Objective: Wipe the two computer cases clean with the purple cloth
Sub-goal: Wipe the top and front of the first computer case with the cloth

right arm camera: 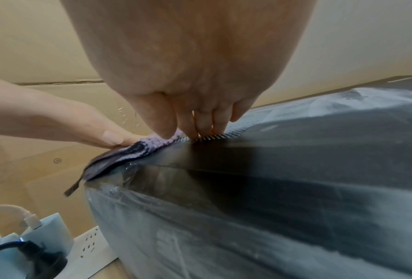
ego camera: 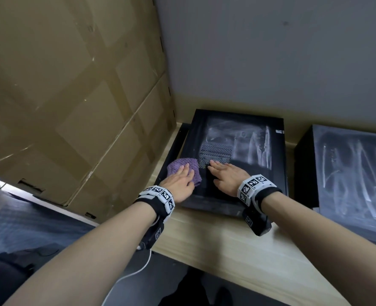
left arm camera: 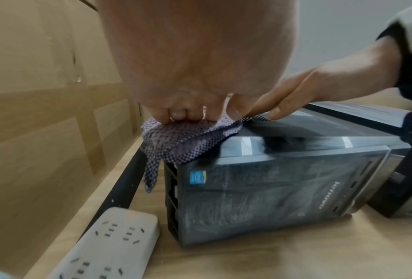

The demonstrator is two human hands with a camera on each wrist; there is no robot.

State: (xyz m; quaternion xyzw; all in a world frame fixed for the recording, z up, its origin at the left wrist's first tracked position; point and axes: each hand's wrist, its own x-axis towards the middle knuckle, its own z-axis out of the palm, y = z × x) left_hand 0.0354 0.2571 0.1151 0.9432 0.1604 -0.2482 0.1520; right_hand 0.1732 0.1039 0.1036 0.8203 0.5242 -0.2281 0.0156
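Cardboard wall: towering just left of the near case, tight against the surface edge, so I've got little room on that side.
Near case: my landmark, lying flat, dusty streaks over the far half of its top, a darker strip close to me that looks wiped.
Second case: right of the near case, apart from it, chalky streaks all over, untouched by my reckoning.
Power strip: on the surface at the near case's front-left corner, live plugs in it.
Left hand: flat on the near case's front-left corner, fingers straight, pressing the cloth, no curl round it.
Right hand: flat beside it, empty, fingertips on the vent mesh, bracing the case.
Purple cloth: bunched under my left fingers, one tail hanging over the near case's left edge.
Risk: that dangling tail could snag the case's corner or drag towards the power strip; with only flat pressure, I think a fast stroke could leave the cloth behind.
Risk two: dust pushed into the mesh rather than off it.
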